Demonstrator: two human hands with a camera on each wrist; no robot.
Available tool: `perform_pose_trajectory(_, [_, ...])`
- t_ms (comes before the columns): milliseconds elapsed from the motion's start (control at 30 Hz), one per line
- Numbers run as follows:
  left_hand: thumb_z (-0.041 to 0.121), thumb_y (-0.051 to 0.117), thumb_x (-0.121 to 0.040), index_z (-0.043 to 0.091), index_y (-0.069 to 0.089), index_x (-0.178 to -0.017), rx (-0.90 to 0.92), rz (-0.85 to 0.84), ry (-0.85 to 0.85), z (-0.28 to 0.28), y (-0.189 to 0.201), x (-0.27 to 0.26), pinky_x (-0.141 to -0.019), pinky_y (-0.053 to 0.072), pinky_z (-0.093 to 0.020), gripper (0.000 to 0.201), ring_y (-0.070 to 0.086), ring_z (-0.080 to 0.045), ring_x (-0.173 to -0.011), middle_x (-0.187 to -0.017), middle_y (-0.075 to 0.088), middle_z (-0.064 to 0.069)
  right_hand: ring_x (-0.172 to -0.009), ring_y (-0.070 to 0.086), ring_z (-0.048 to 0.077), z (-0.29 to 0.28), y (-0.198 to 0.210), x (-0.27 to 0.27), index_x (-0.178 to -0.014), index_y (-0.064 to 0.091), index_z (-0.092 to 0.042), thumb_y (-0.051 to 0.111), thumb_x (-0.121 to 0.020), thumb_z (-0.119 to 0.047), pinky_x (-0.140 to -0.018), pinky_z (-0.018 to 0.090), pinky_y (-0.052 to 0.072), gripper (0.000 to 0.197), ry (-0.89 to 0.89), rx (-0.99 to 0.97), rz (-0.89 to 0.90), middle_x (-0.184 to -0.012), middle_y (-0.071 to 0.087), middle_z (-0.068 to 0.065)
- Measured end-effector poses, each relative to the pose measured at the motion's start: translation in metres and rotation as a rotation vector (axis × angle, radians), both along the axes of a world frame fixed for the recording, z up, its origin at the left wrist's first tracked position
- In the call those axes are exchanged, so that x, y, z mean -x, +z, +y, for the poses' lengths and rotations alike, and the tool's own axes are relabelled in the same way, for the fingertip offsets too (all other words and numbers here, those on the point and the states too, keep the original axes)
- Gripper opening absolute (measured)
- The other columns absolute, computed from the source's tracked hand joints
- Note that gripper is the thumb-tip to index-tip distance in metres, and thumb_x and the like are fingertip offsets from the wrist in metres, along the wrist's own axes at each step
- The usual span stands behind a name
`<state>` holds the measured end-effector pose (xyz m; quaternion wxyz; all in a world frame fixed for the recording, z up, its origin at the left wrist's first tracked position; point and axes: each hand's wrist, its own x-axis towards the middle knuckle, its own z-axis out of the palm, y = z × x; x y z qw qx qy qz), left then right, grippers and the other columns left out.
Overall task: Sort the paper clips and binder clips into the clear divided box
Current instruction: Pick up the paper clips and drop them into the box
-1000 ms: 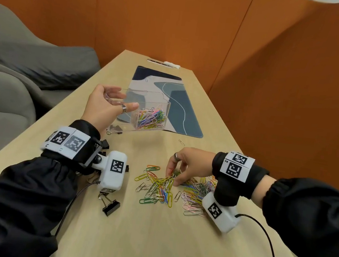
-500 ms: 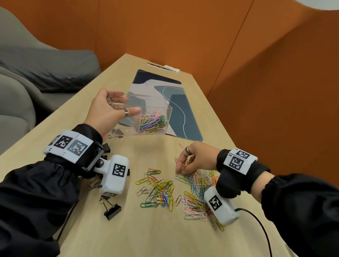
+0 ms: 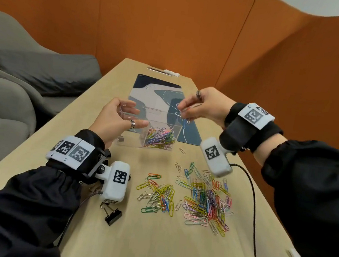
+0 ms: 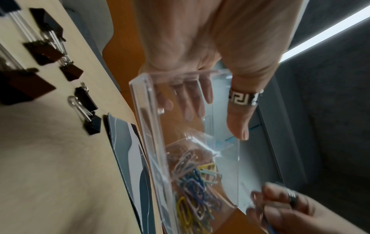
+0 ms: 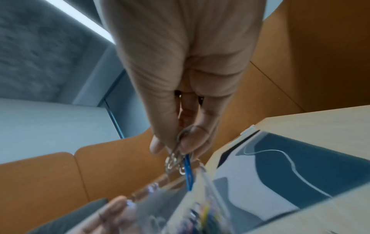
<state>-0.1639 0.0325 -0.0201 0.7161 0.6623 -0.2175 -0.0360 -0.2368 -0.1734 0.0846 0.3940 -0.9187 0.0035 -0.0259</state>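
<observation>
My left hand (image 3: pixel 137 115) holds the clear divided box (image 3: pixel 165 125) by its left end, thumb in front and fingers behind. The box's right compartment is full of coloured paper clips (image 3: pixel 159 138). Just above that compartment's far right corner, my right hand (image 3: pixel 182 111) pinches a few paper clips (image 5: pixel 181 159), one of them blue (image 5: pixel 188 173). A loose pile of paper clips (image 3: pixel 201 197) lies on the table near me. One black binder clip (image 3: pixel 113 216) lies under my left wrist. The left wrist view shows the box (image 4: pixel 149 120) and several binder clips (image 4: pixel 85 101) on the table.
A blue patterned desk mat (image 3: pixel 158 89) lies behind the box. A black cable (image 3: pixel 255 201) runs from my right wrist along the table's right side. A grey sofa (image 3: pixel 10 93) stands at the left, and orange partitions (image 3: pixel 176 23) close the back and right.
My right hand has lifted off the loose pile with a few paper clips and moved up and away to above the box. The left hand has kept hold of the box.
</observation>
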Motion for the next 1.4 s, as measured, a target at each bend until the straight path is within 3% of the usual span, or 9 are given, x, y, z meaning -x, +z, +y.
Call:
perform_pose_trajectory(200, [0.021,0.078,-0.049,0.019,0.053,-0.101,0.037,0.024,-0.096,-0.002,0.002,0.006,-0.078,0.052,-0.028,0.058,0.064,-0.015,-0.089,-0.101,0.063,-0.003,-0.059,0.064,0.005,0.022,-0.009,-0.012,-0.078,0.065,-0.012,0.072,-0.075,0.005,-0.063,0.017,0.056,0.018,0.091,0.091,-0.026,-0.074,0.067,0.005])
perform_pose_trajectory(633, [0.011,0.078,-0.061,0.011,0.050,-0.114,0.062,0.029,-0.076,-0.002,0.002,0.005,-0.080,0.051,-0.029,0.060,0.062,-0.012,-0.091,-0.100,0.062,0.000,-0.079,0.069,0.015,0.018,-0.041,-0.004,-0.104,0.065,-0.013,0.055,-0.092,-0.030,-0.079,0.028,0.056,0.023,0.050,0.243,-0.264,-0.092,0.070,-0.002])
perform_pose_trajectory(800, [0.020,0.077,-0.051,0.011,0.050,-0.113,0.090,0.032,-0.077,-0.002,0.002,0.006,-0.082,0.051,-0.031,0.068,0.061,-0.012,-0.092,-0.099,0.062,0.001,-0.056,0.049,0.006,0.017,-0.045,0.002,-0.103,0.070,-0.015,0.041,-0.095,-0.045,-0.052,0.018,0.029,0.043,0.062,0.612,-0.148,-0.070,0.067,-0.004])
perform_pose_trajectory(867, [0.016,0.077,-0.055,0.010,0.050,-0.114,0.097,0.031,-0.074,-0.002,0.002,0.006,-0.079,0.050,-0.029,0.065,0.061,-0.011,-0.091,-0.099,0.061,0.001,-0.059,0.056,0.002,0.012,-0.044,0.005,-0.099,0.072,-0.017,0.039,-0.095,-0.046,-0.058,0.016,0.041,0.044,0.078,0.544,-0.117,-0.062,0.065,-0.012])
perform_pose_trajectory(967, [0.017,0.077,-0.055,0.014,0.051,-0.109,0.097,0.031,-0.083,-0.003,0.001,0.005,-0.076,0.049,-0.027,0.061,0.061,-0.011,-0.090,-0.098,0.061,0.002,-0.093,0.063,0.007,0.003,-0.040,0.011,-0.098,0.072,-0.019,0.038,-0.096,-0.043,-0.091,0.023,0.047,0.041,0.071,0.365,-0.119,-0.098,0.071,-0.008])
perform_pose_trajectory(1067, [0.019,0.077,-0.051,0.018,0.051,-0.104,0.100,0.027,-0.091,-0.004,0.001,0.006,-0.076,0.049,-0.027,0.058,0.061,-0.011,-0.089,-0.097,0.061,0.002,-0.083,0.057,-0.005,-0.008,-0.032,0.023,-0.095,0.068,-0.020,0.039,-0.099,-0.035,-0.077,0.005,0.041,0.033,0.002,0.246,-0.214,-0.093,0.066,-0.011])
perform_pose_trajectory(1133, [0.019,0.077,-0.051,0.019,0.052,-0.102,0.103,0.027,-0.083,-0.004,0.000,0.006,-0.079,0.050,-0.030,0.057,0.061,-0.011,-0.089,-0.097,0.061,0.002,-0.077,0.058,0.002,-0.018,-0.028,0.031,-0.089,0.064,-0.021,0.039,-0.098,-0.035,-0.072,0.014,0.045,0.030,-0.064,0.180,-0.223,-0.087,0.065,-0.007])
perform_pose_trajectory(1233, [0.020,0.077,-0.051,0.020,0.052,-0.102,0.107,0.029,-0.074,-0.004,0.000,0.007,-0.083,0.050,-0.033,0.057,0.061,-0.013,-0.090,-0.098,0.061,0.001,-0.072,0.061,0.012,-0.035,-0.029,0.048,-0.089,0.060,-0.013,0.039,-0.098,-0.036,-0.071,0.031,0.049,0.033,-0.114,0.205,0.024,-0.080,0.064,-0.002])
perform_pose_trajectory(1400, [0.017,0.077,-0.054,0.015,0.051,-0.108,0.104,0.024,-0.073,-0.005,0.000,0.008,-0.081,0.050,-0.031,0.061,0.061,-0.011,-0.088,-0.098,0.061,0.001,-0.063,0.067,0.018,-0.057,-0.057,0.084,-0.078,0.065,-0.011,0.039,-0.096,-0.043,-0.060,0.024,0.054,0.045,0.026,0.177,0.736,-0.072,0.071,0.003])
